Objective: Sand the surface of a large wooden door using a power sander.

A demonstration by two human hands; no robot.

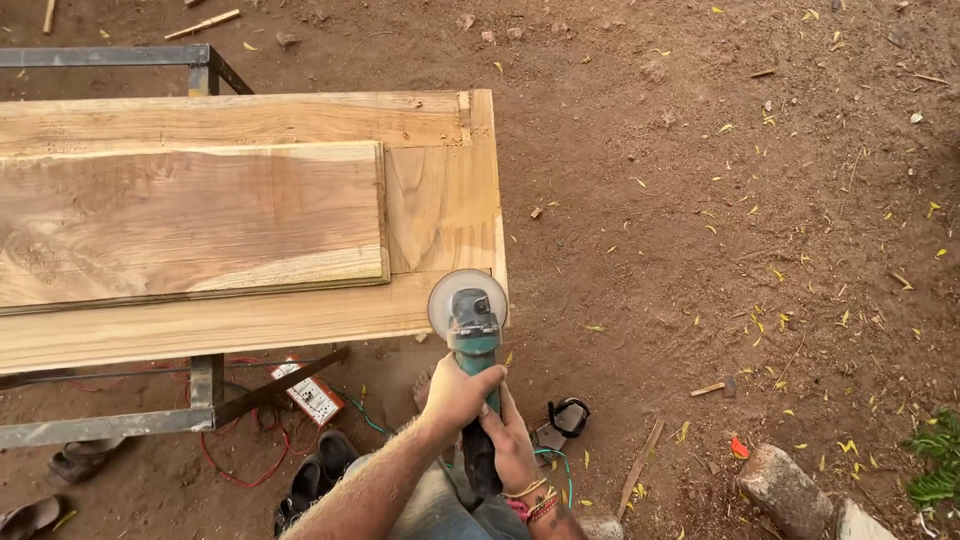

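Grinder work at the near right corner of a door. Teal-bodied angle grinder with round grey sanding disc is gripped two-handed. Left hand is wrapped around the teal body just behind the head, fingers curled tight over it. Right hand is clamped on the black rear handle, closer to the body; coloured thread bands sit at its wrist. The disc lies flat on the corner of the pale wooden panelled door, touching the lower rail where it meets the end stile. The door lies flat on a grey metal frame stand, its raised centre panel running off to the left.

Under the stand: white extension box with red wire looping over the dirt. Dark sandals lie beside the person's legs, black goggles just right of the hands. Brown earth all around, scattered with yellow leaves and wood scraps; grey stone at lower right.
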